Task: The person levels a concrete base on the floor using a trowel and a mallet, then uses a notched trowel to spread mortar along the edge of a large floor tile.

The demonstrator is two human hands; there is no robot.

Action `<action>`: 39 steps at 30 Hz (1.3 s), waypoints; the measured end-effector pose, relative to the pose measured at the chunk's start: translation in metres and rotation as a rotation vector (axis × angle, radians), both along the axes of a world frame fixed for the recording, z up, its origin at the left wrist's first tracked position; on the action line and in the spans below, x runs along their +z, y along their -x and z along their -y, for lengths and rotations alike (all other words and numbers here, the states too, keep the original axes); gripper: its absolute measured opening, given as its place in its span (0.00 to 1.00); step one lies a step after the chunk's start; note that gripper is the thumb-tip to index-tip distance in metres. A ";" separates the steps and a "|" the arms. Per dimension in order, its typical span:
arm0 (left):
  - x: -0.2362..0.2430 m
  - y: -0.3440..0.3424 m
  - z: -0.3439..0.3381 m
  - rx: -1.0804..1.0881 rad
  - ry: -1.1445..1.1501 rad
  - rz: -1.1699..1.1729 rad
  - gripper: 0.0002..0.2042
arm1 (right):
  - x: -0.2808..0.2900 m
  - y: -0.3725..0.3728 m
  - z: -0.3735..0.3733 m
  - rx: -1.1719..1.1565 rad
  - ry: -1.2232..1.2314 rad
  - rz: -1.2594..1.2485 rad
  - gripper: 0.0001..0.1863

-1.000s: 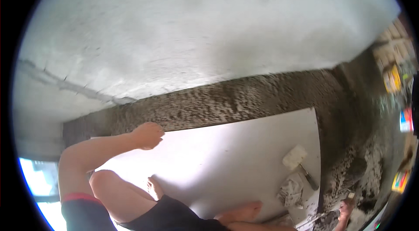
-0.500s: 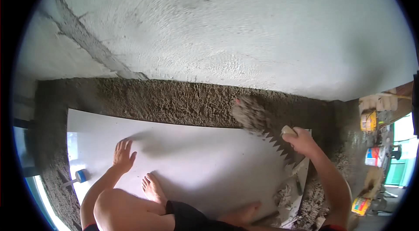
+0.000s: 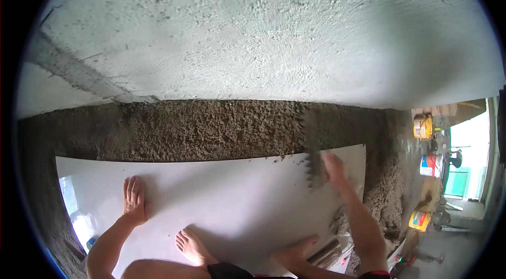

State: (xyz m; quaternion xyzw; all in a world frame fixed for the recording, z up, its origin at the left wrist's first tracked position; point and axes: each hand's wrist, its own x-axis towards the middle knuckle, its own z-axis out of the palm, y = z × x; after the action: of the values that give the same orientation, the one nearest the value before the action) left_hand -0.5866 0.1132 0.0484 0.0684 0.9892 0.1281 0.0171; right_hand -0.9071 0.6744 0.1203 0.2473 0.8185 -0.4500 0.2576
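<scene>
White slab point(image 3: 221, 200), blurred trowel point(image 3: 316, 171) perhaps grey

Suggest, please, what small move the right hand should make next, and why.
Perhaps draw the toothed trowel leftward over the mortar: the right hand grips it with teeth facing left, where the mortar is rough, while it looks smoother to the right.

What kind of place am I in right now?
Probably a room under renovation: rough mortar lies along a bare wall, beside a large white slab, with buckets off to the right.
</scene>
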 end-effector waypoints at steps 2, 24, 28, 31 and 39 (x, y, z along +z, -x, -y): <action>-0.003 0.001 0.002 -0.008 -0.023 0.040 0.34 | -0.019 -0.010 0.041 -0.036 0.104 0.067 0.21; -0.008 -0.011 -0.009 0.104 0.092 0.018 0.28 | -0.044 -0.017 -0.015 0.243 -0.534 -0.485 0.22; -0.011 -0.013 -0.007 0.099 0.103 0.035 0.29 | -0.033 0.006 -0.083 0.106 -0.729 -0.379 0.22; -0.012 -0.014 -0.007 0.097 0.119 0.054 0.28 | -0.014 0.018 -0.120 -0.142 -0.451 -0.232 0.25; -0.013 -0.010 -0.007 0.095 0.100 0.046 0.28 | 0.011 0.063 -0.111 0.110 -0.274 -0.216 0.33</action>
State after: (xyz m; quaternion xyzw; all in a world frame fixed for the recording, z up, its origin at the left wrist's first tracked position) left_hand -0.5764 0.1207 0.0353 0.0177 0.9959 0.0807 0.0371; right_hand -0.9704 0.7857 0.1317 0.1852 0.9073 -0.3437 0.1564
